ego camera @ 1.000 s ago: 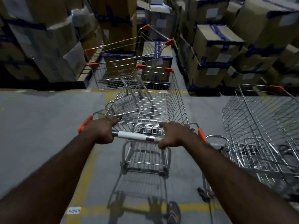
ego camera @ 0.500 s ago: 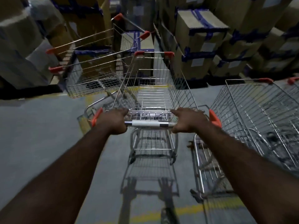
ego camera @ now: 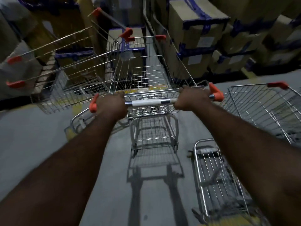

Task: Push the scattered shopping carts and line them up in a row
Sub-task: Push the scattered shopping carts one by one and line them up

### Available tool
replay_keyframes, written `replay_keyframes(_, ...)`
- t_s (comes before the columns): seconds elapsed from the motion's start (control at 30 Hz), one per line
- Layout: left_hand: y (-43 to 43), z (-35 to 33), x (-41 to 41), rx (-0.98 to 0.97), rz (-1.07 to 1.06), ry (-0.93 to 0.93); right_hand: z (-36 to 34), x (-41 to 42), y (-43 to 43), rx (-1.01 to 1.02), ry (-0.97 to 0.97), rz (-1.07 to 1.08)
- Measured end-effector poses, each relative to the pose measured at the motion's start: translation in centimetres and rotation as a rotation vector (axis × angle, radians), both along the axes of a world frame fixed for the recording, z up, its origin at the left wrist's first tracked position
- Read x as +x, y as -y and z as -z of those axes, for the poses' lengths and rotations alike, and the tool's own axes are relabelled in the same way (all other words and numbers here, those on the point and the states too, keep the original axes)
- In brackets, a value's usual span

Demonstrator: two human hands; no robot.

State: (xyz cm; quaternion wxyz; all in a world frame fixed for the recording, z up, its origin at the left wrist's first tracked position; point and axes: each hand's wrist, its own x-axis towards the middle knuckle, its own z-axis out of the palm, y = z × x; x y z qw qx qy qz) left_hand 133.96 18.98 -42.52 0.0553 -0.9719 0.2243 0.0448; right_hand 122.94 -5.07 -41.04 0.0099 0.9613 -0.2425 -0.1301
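Both hands were clenched round the handle bar [ego camera: 151, 102] of the middle cart [ego camera: 147, 75]. The left hand [ego camera: 112, 104] sat just inside the left orange end cap and the right hand [ego camera: 189, 99] just inside the right one, so the grip was wide and even. The cart stood on the grey floor [ego camera: 32, 144] between the left cart [ego camera: 70, 88], angled and reaching farther back, and the right cart [ego camera: 260, 110], close alongside. To push well, it seemed best to press equally through both arms, aim the nose at the gap between the stacked cardboard boxes [ego camera: 195, 35], and stop once the front drew level with its neighbours. The near right side risked catching the right cart's wire. No goods showed in any of the three wire baskets. The boxes were taped shut, their contents hidden.
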Motion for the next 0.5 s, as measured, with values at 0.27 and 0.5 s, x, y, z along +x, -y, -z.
replay_keyframes(0.27, 3.9, 0.2, 4.6, 0.06, -0.009, -0.048, -1.3, 3.8, 3.9, 0.045, 0.005, -0.05)
replay_keyframes(0.5, 3.9, 0.4, 5.1, 0.045, 0.007, -0.132, -2.3, 3.9, 4.6, 0.147, -0.064, -0.009)
